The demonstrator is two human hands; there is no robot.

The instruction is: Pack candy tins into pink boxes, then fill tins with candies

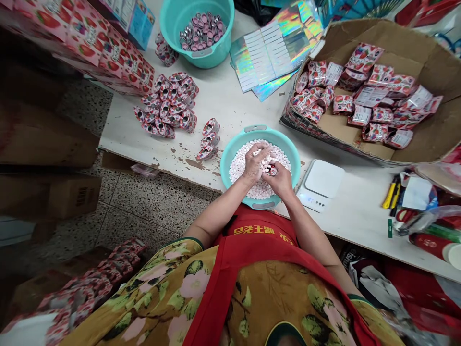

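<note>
Both my hands are over a turquoise basin (pixel 225 166) full of small pale pink candies (pixel 238 164). My left hand (pixel 253 166) is curled around a clump of these candies. Close against it, my right hand (pixel 281 181) grips a small strawberry-printed container (pixel 272 170), mostly hidden by the fingers. Candies lie at its opening. To the left of the basin, a short row of similar containers (pixel 209 139) stands on the table, with a larger cluster of open-topped containers (pixel 169 105) beyond.
A second turquoise basin (pixel 167 29) holds pink-lined caps (pixel 203 31). Holographic label sheets (pixel 268 53) lie at the back. On the right are a cardboard box (pixel 345 149) of filled-looking packs, a white scale (pixel 324 178) and yellow cutters (pixel 392 193). Strawberry-printed packaging (pixel 104 45) is stacked at left.
</note>
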